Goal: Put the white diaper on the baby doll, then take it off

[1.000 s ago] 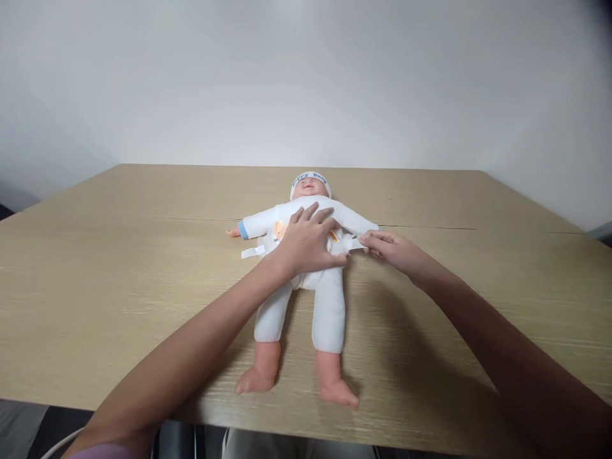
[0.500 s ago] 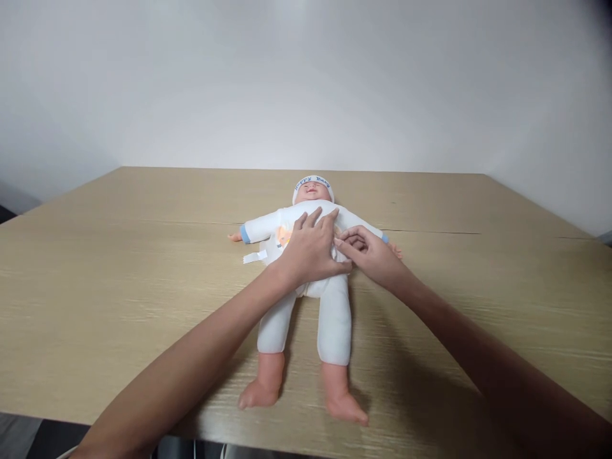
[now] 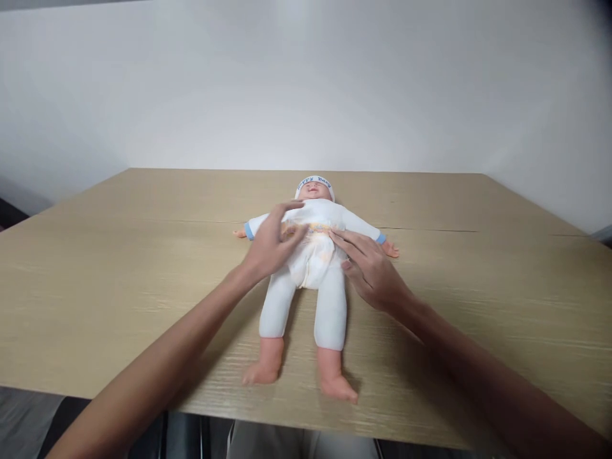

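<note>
A baby doll [image 3: 329, 312] in white clothes with blue cuffs lies on its back, feet toward me, a lettered white cap on its head. Around its hips sits a white diaper [image 3: 313, 264] with an orange-yellow printed band along the waist. My left hand [image 3: 275, 242] is over the left side of the diaper's waist, fingers spread apart and somewhat blurred. At the right side of the waist, my right hand [image 3: 370, 264] rests its stretched fingertips on the diaper front. Neither hand grips anything. The diaper's left side edge is hidden behind my left hand.
The doll lies on a wide wooden table [image 3: 143, 306] with a thin seam across its far part. Behind it rises a pale wall [image 3: 306, 83]. My legs [image 3: 301, 441] are below the table's near edge.
My left hand has moved left from the middle of the diaper, uncovering its front. My right hand has gone from pinched to stretched fingers. The view has shifted slightly.
</note>
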{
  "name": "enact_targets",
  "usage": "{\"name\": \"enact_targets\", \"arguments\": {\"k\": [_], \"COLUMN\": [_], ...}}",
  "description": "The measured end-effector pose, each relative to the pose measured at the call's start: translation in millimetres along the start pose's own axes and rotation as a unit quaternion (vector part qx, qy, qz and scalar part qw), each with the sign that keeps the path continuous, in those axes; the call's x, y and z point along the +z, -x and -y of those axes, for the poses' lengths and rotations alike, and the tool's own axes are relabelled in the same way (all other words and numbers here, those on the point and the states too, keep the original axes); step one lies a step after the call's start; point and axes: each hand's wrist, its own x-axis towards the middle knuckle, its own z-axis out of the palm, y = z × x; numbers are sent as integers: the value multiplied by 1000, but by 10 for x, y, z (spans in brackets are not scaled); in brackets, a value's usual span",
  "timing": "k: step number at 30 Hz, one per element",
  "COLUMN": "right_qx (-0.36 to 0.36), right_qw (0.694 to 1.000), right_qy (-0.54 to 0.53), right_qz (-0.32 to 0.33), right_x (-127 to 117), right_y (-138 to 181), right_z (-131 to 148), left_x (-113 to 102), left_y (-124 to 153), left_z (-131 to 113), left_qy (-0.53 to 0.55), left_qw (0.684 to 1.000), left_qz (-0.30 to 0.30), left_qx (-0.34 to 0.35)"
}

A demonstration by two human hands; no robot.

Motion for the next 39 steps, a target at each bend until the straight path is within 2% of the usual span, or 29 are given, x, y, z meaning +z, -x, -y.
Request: {"name": "enact_targets", "arguments": {"k": [2, 3, 5, 7, 11, 13, 17, 21, 25, 31, 35, 39], "right_qx": [14, 20, 24, 19, 9, 43, 164, 204, 216, 183, 151, 175], "right_qw": [1000, 999, 998, 998, 999, 997, 982, 972, 966, 970, 968, 962], "right_qy": [10, 12, 5, -16, -46, -35, -30, -59, -93, -96, -120, -150], "right_qz": [-17, -32, -51, -52, 7, 45, 90, 101, 108, 131, 158, 146], "right_x": [-73, -104, -140, -129, 17, 107, 213, 221, 224, 226, 182, 136], "right_y": [-73, -128, -277, -471, -903, -1079, -1259, -1266, -1235, -1214, -1203, -1194], "right_z": [70, 120, 230, 335, 471, 497, 486, 445, 417, 344, 293, 289], "left_x": [-175, -245, -333, -357, -341, -367, -514, -642, -577, -257, -157, -103], "left_y": [170, 251, 381, 455, 426, 361, 261, 238, 169, -48, -131, -106], "left_z": [205, 324, 553, 724, 856, 869, 884, 809, 572, 220, 182, 313], "left_qy": [-66, -105, -170, -223, -274, -252, -179, -31, 77, 151, 163, 193], "left_qw": [994, 989, 976, 964, 948, 947, 950, 966, 964, 957, 967, 968], "left_qz": [-48, -43, -3, 35, 64, 83, 135, 131, 102, 133, 136, 113], "left_qx": [-71, -100, -135, -137, -150, -182, -215, -221, -234, -207, -144, -117]}}
